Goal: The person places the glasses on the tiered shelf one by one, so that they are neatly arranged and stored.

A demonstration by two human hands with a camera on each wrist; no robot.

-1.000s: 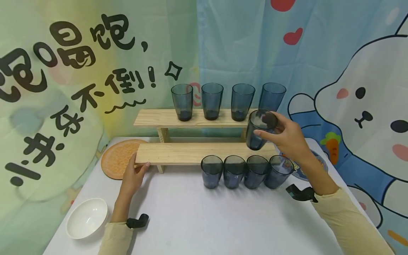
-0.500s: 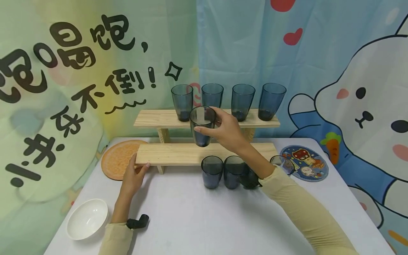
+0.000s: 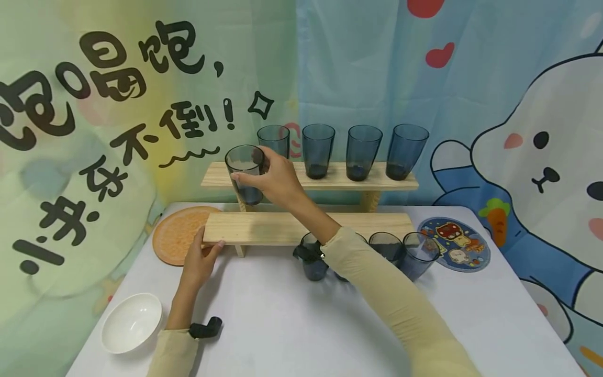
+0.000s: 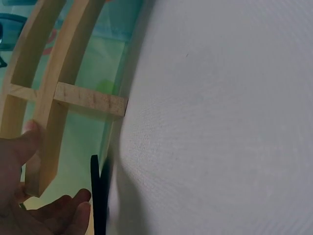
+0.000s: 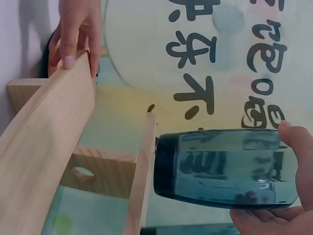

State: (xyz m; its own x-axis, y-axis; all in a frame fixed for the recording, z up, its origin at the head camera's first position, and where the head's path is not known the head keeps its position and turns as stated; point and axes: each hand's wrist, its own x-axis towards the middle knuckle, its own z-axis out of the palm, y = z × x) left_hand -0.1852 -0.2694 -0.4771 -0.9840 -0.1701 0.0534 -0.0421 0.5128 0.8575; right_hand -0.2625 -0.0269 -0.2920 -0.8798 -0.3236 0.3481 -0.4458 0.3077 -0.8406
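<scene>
Blue-tinted glass (image 3: pixel 245 173), carried leftward over the last second from the right end of the shelves to the left end of the wooden rack (image 3: pixel 308 228); gripped round its side by the right hand (image 3: pixel 278 180), fingers and thumb curled about it; held upright, above the lower shelf, base level with the upper shelf's left end in the right wrist view; not yet set down. Left hand (image 3: pixel 200 261) unmoved, thumb and fingers pinching the lower shelf's near left corner. Four glasses on the far upper shelf; more on the table (image 3: pixel 264 319) near the rack, partly hidden by the sleeve.
</scene>
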